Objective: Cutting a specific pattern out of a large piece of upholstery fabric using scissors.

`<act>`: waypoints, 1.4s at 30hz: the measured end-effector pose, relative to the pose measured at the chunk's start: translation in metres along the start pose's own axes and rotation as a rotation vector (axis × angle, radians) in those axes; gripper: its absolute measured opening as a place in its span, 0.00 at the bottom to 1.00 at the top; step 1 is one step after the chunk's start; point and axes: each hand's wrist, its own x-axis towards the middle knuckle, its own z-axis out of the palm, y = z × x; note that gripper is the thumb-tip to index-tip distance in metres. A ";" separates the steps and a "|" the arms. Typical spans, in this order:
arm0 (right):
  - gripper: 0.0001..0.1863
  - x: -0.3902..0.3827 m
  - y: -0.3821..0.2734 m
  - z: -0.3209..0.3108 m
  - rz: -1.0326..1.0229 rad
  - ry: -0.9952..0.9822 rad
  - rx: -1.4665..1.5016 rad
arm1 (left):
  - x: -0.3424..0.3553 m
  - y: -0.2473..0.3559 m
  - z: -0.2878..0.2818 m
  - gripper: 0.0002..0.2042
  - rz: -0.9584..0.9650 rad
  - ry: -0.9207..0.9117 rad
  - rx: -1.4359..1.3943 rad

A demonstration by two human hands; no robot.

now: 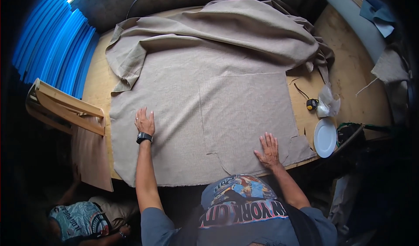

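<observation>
A large sheet of beige-grey woven fabric (174, 93) lies spread over a wooden table. My left hand (145, 121), with a black watch at the wrist, rests flat on its left part with fingers stretched out. Near the front right, my right hand (268, 151) presses flat on a cut fabric piece (248, 106) that lies on top of the sheet, its fingers apart. A diagonal crease runs across the fabric between the hands. Toward the far side the cloth bunches into thick folds (240, 25). Neither hand grips anything.
On the table's right side are a tape measure (311, 104), a clear plastic bag (328, 102) and a white oval plate (325, 138). Blue slats (54, 41) stack at the left behind a wooden frame (67, 102). A co-worker (83, 220) sits low at the left, beside a plywood panel (91, 154).
</observation>
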 end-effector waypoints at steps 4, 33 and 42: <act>0.41 0.003 -0.011 -0.002 0.121 0.008 -0.014 | 0.101 0.010 0.041 0.31 -0.050 -0.161 0.164; 0.30 -0.075 0.144 -0.047 0.294 0.131 -0.137 | -0.236 0.073 0.008 0.29 -0.010 -0.206 0.143; 0.27 -0.071 0.179 -0.046 0.356 0.180 -0.060 | -0.283 0.151 0.034 0.30 0.076 -0.200 -0.121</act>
